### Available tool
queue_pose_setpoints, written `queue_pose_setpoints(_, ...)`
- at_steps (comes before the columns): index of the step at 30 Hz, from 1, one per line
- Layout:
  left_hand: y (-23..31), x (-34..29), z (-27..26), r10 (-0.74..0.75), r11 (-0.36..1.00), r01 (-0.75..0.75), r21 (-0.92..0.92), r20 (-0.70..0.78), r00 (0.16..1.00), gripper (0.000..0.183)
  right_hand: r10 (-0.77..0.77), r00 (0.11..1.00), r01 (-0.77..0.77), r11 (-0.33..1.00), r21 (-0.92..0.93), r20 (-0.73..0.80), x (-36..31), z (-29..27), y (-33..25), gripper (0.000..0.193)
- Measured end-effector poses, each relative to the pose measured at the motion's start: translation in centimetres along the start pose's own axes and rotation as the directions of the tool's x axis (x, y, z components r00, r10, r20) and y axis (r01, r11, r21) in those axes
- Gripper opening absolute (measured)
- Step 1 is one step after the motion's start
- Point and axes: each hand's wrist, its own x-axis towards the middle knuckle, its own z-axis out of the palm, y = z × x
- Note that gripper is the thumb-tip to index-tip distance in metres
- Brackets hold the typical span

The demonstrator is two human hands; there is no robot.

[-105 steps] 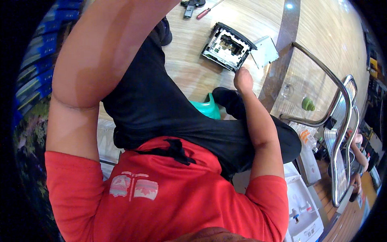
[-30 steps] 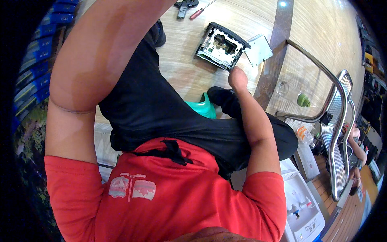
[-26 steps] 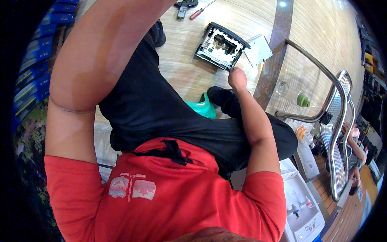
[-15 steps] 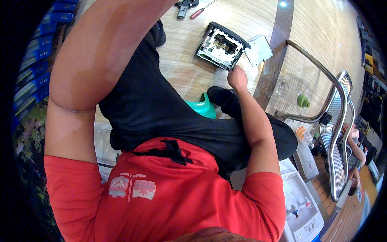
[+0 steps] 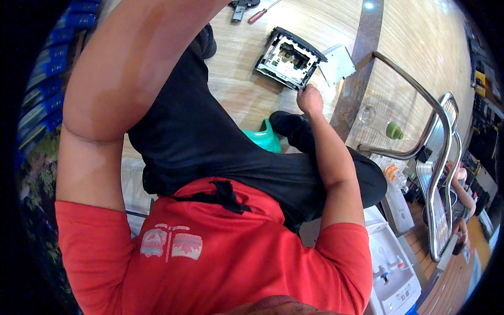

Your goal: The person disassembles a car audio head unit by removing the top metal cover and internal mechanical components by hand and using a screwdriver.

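An opened car stereo lies on the wood-patterned floor, its metal frame and inner parts exposed and its dark front panel turned away to the upper right. My right hand is closed at its near right corner, fingertips pinching the edge; the fingers are partly hidden by the back of the hand. Beside the stereo, on its right, rests a silver metal cover plate. My left arm is raised across the upper left, and its hand lies beyond the top edge of the picture.
A red-handled screwdriver and a grey-black power tool lie at the far side. Near my shoe sits a green plastic piece. To the right stand a metal-framed bench, a bottle with a green cap and a white water dispenser. Another person is beyond.
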Motion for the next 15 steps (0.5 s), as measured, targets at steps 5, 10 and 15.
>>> queue_pose_setpoints(5,-2.0,-0.8,1.3,0.386,0.921,-0.384,0.062,-0.271,0.882,0.031,-0.016,1.0,0.015,1.0,0.019,0.027,0.3,0.6,0.4,0.031)
queue_pose_setpoints(10,-2.3,-0.5,1.4,0.424,0.905,-0.409,0.114,-0.297,0.855,0.031,0.006,1.0,-0.005,0.996,0.091,-0.016,1.4,-0.2,1.6,0.043)
queue_pose_setpoints(15,-1.9,-0.7,1.0,0.386,0.922,-0.378,0.083,-0.266,0.883,0.03,0.216,0.973,-0.2,0.964,0.176,-0.079,2.9,-2.5,3.5,0.039)
